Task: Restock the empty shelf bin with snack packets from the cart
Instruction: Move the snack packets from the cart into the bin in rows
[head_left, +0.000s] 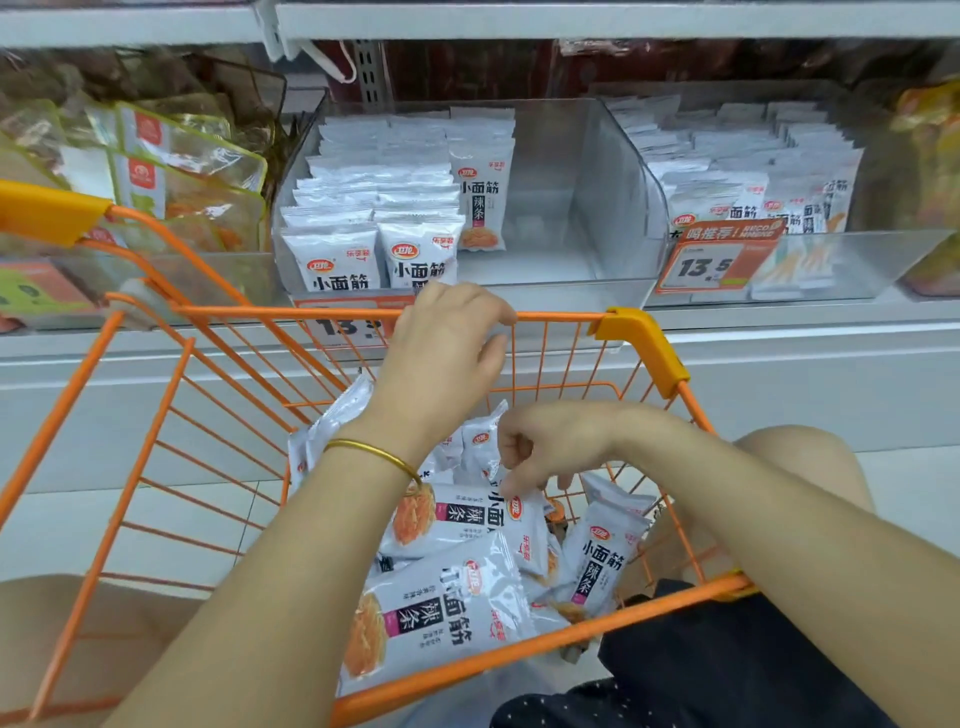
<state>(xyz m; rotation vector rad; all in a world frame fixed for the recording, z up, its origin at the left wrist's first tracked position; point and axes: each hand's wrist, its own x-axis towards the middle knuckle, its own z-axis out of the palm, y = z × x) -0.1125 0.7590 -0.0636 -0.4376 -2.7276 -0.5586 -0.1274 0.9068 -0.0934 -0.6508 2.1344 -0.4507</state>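
Packets: white foil snack packets (457, 525) in my orange wire cart (644, 338), under both hands.
Left hand (447, 353): empty, loose.
Right hand (540, 447): curled, touching one packet.
Writing: 小面筋 辣条; tag (706, 265) 13.5.

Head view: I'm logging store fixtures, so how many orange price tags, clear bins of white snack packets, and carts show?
Orange price tags: 2
Clear bins of white snack packets: 2
Orange cart: 1
Total: 5
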